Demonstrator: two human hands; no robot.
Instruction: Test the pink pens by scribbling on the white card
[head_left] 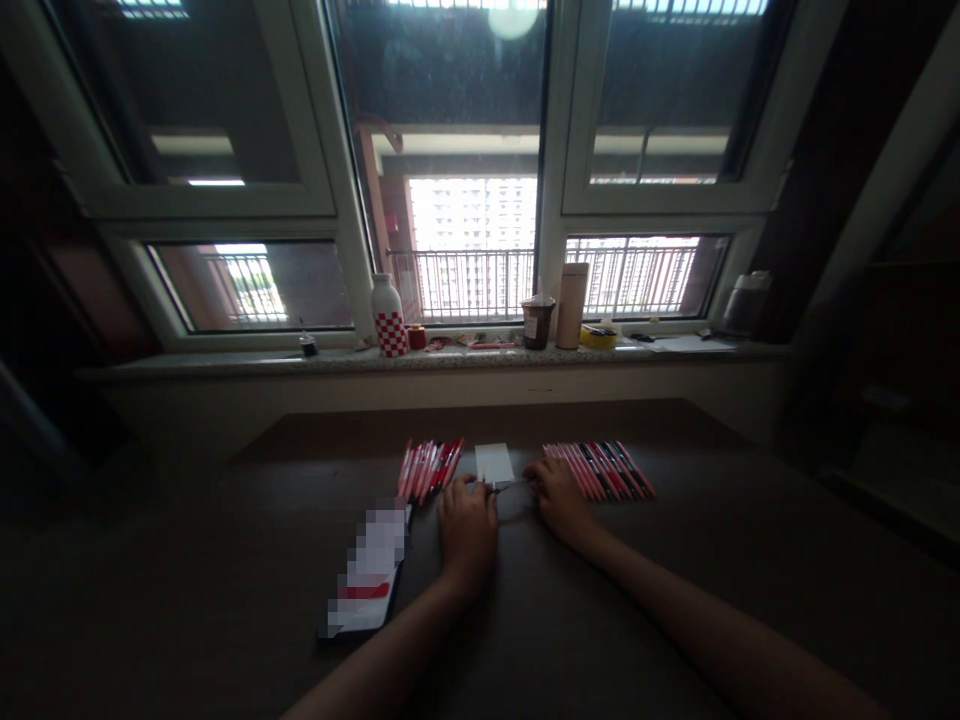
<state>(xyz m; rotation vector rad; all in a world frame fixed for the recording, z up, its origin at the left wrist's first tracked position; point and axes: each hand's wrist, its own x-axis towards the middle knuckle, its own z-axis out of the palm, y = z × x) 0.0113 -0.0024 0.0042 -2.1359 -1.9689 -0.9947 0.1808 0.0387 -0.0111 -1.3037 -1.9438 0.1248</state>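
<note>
My left hand (469,530) is closed over the table, just in front of a white paper pad (493,462). From its fingertips a thin, dark-tipped piece (501,490), like part of a pen, points right. My right hand (559,498) is closed a short way to the right, its fingers curled together; anything in them is too dim to make out. Beside the left hand lies a group of pink, red and dark pens (427,468). A second row of pink and black pens (604,470) lies side by side behind and right of the right hand.
A phone (369,570), its screen blurred out, lies on the dark table (247,560) left of my left forearm. On the windowsill stand a checked bottle (388,318), a dark drink cup (537,325), a tan flask (572,305) and a yellow tape roll (598,338).
</note>
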